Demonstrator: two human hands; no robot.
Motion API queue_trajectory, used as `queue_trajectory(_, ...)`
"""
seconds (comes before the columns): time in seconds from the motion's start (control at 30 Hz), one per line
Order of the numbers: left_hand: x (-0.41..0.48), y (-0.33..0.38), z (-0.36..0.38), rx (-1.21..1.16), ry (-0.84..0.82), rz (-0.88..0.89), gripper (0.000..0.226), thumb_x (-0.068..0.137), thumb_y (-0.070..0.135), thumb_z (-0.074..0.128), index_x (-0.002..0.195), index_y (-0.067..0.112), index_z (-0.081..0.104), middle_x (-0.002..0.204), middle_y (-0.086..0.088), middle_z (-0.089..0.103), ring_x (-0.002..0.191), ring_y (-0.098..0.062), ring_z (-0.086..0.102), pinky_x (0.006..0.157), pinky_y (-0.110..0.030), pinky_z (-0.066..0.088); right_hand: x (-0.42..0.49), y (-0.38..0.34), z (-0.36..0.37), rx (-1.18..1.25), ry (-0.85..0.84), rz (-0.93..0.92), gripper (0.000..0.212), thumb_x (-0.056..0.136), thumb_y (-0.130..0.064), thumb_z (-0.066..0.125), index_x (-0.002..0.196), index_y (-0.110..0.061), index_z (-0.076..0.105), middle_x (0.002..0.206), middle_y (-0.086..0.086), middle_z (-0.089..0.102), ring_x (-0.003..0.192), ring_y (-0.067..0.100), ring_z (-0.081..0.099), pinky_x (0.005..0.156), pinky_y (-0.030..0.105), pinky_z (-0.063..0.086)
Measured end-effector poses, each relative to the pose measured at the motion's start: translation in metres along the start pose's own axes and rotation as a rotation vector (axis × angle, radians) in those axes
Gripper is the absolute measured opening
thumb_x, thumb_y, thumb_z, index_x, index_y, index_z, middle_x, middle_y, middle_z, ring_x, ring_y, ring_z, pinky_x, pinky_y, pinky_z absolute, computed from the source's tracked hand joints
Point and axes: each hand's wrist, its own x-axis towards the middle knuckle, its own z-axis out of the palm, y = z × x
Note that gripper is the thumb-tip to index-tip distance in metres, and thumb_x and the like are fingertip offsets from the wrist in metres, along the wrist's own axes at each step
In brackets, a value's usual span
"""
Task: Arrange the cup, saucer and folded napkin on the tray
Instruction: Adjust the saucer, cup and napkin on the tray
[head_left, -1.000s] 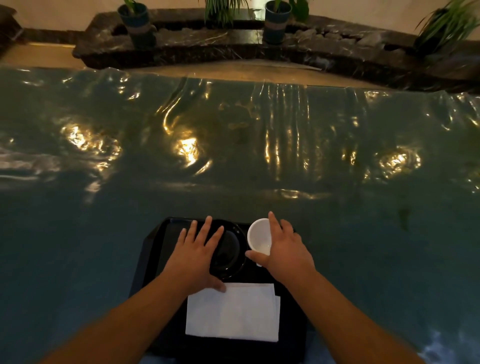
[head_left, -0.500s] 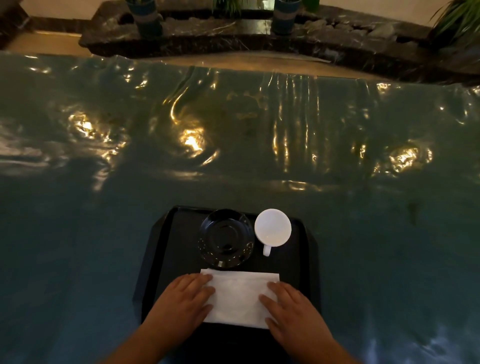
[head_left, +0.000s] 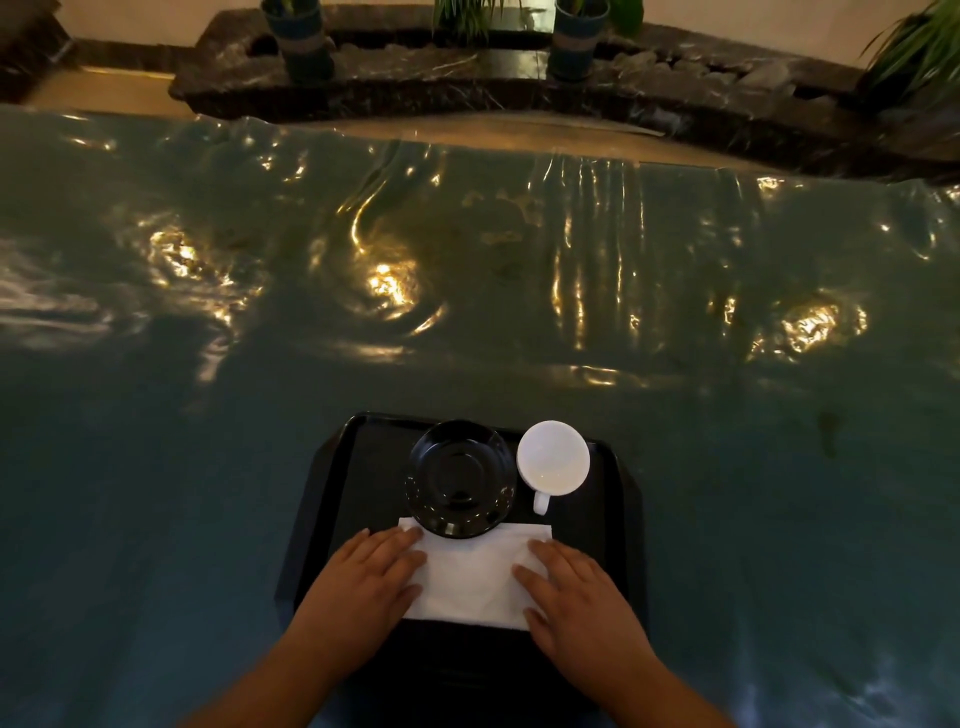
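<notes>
A black tray (head_left: 337, 483) lies at the near edge of the table. On it, a black saucer (head_left: 460, 478) sits at the back middle, and a white cup (head_left: 554, 457) stands upright just right of it, handle toward me. A white folded napkin (head_left: 472, 577) lies flat in front of them, its far edge tucked under the saucer's near rim. My left hand (head_left: 363, 587) rests flat on the napkin's left end and my right hand (head_left: 576, 592) on its right end, fingers spread, gripping nothing.
The table is covered with a shiny, wrinkled teal plastic sheet (head_left: 467, 312). Beyond its far edge runs a dark stone ledge (head_left: 467, 83) with potted plants (head_left: 571, 41).
Both hands left the saucer and cup a second ago and came down onto the napkin. Over the last half second the napkin has slid forward until its far edge meets the saucer.
</notes>
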Motion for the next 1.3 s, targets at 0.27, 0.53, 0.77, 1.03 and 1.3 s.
queue_trajectory(0.27, 0.003, -0.006, -0.003, -0.046, 0.006, -0.021, 0.042, 0.093, 0.047, 0.046, 0.122, 0.031, 0.071, 0.139, 0.002, 0.065, 0.122, -0.017, 0.064, 0.117, -0.037, 0.021, 0.007, -0.007, -0.007, -0.040, 0.000, 0.006, 0.048, 0.089, -0.050, 0.052, 0.135, -0.036, 0.059, 0.148, 0.001, 0.059, 0.131, 0.024, 0.059, 0.109, 0.045, 0.044)
queue_trajectory(0.53, 0.008, -0.008, -0.008, -0.026, 0.023, -0.021, 0.043, 0.091, 0.048, 0.046, 0.121, 0.030, 0.071, 0.136, 0.002, 0.067, 0.120, -0.017, 0.065, 0.117, -0.035, 0.032, 0.014, -0.014, -0.018, -0.004, -0.002, 0.015, 0.046, 0.090, -0.048, 0.052, 0.133, -0.036, 0.062, 0.147, 0.000, 0.059, 0.131, 0.024, 0.059, 0.110, 0.045, 0.047)
queue_trajectory(0.77, 0.040, 0.029, -0.057, -0.152, 0.278, -0.200, 0.076, 0.080, 0.068, 0.058, 0.140, 0.020, 0.058, 0.154, -0.007, 0.049, 0.137, -0.027, 0.049, 0.116, -0.042, 0.039, 0.038, -0.005, -0.097, 0.208, 0.474, 0.238, 0.063, 0.086, -0.038, 0.074, 0.143, -0.023, 0.053, 0.137, 0.003, 0.058, 0.120, 0.025, 0.053, 0.099, 0.046, 0.053)
queue_trajectory(1.03, 0.103, 0.062, -0.074, -0.132, -0.115, -0.469, 0.143, 0.066, 0.082, 0.071, 0.160, 0.018, -0.015, 0.170, -0.015, -0.011, 0.157, -0.035, -0.004, 0.126, -0.054, 0.006, 0.094, 0.006, -0.120, 0.179, 0.029, 0.435, 0.104, 0.082, -0.060, 0.076, 0.162, -0.029, 0.016, 0.152, 0.006, 0.044, 0.126, 0.030, 0.057, 0.097, 0.046, 0.055)
queue_trajectory(1.3, 0.104, 0.032, -0.073, -0.087, -0.153, -0.360, 0.149, 0.063, 0.074, 0.080, 0.160, 0.014, -0.016, 0.172, -0.007, -0.010, 0.157, -0.027, -0.006, 0.128, -0.046, 0.007, 0.103, 0.001, -0.118, 0.194, 0.027, 0.404, 0.100, 0.083, -0.055, 0.079, 0.161, -0.029, 0.023, 0.152, 0.005, 0.044, 0.125, 0.030, 0.057, 0.097, 0.044, 0.053)
